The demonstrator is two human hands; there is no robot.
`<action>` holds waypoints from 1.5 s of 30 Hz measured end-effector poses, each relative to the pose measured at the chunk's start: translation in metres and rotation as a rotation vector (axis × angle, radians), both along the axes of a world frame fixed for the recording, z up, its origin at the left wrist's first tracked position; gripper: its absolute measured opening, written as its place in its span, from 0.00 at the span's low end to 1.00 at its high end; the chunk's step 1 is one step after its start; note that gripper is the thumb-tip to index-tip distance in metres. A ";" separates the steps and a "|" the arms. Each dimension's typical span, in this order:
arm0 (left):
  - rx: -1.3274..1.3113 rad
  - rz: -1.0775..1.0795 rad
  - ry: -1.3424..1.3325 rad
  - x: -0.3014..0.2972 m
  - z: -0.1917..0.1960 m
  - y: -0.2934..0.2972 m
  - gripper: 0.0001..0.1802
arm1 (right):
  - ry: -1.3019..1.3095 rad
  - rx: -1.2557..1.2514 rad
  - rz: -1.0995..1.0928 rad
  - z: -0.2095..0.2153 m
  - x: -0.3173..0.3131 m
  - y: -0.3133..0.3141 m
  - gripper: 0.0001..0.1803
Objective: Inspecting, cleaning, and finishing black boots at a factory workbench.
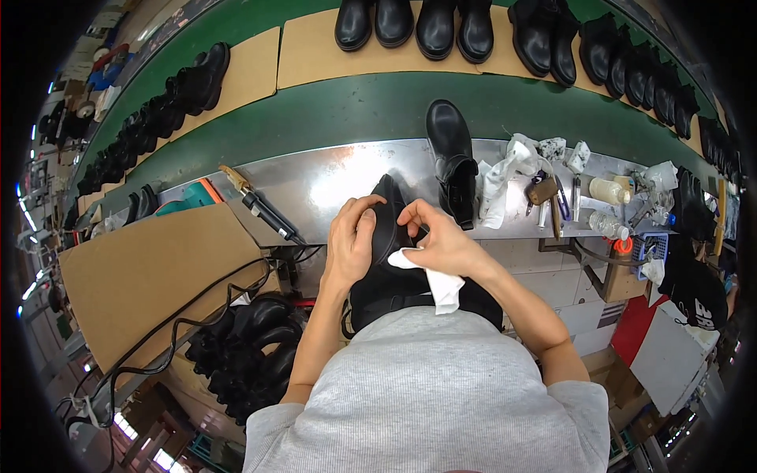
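My left hand (352, 236) is gripping the glossy black leather boot (386, 236) over my lap, while my right hand (438, 236) pinches a crumpled white cloth (438, 280) against it. Its twin boot (451, 158) stands on the steel shelf (331, 177), with pale plastic bottles (611, 189) further right.

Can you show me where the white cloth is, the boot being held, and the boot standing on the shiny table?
white cloth (438, 281), head view, on its hanging middle.
held boot (388, 225), head view, on its toe.
standing boot (449, 142), head view, on its upper front.
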State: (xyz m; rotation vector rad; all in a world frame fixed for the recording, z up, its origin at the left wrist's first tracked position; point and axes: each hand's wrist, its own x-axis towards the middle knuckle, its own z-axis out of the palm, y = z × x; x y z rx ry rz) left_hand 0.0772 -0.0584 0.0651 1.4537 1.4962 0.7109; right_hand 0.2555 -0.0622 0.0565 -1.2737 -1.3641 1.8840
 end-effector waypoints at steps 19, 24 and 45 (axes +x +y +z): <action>-0.037 0.012 -0.055 -0.018 -0.005 -0.015 0.21 | 0.146 -0.440 -0.209 -0.037 -0.013 0.009 0.07; 0.111 0.060 -0.170 -0.026 -0.017 -0.020 0.19 | 0.031 -0.089 -0.003 0.001 -0.018 -0.004 0.16; -0.911 0.325 -0.320 -0.112 -0.105 0.009 0.46 | -0.559 0.407 -0.385 -0.045 0.104 0.090 0.34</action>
